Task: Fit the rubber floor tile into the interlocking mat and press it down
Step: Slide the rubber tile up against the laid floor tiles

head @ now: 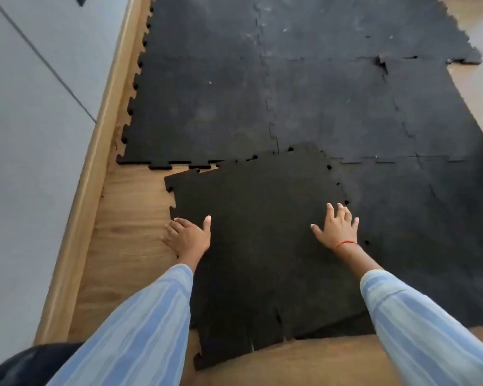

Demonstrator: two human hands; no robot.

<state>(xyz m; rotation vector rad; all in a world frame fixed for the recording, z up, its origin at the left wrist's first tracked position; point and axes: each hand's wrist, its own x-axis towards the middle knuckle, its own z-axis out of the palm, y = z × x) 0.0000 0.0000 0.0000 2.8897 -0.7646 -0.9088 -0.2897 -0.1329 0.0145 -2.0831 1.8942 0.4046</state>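
A loose black rubber tile (260, 246) with toothed edges lies skewed at the near left corner of the black interlocking mat (262, 93). Its far and right edges overlap the mat instead of sitting in the teeth. My left hand (187, 238) grips the tile's left edge, thumb on top and fingers curled at the edge over the wood floor. My right hand (336, 227) rests flat near the tile's right edge, fingers spread. A red thread circles that wrist.
Wooden floor (134, 246) shows left of and in front of the tile. A wooden skirting board (95, 162) and grey wall (25, 135) run along the left. One mat seam (382, 62) at the far right is lifted and torn.
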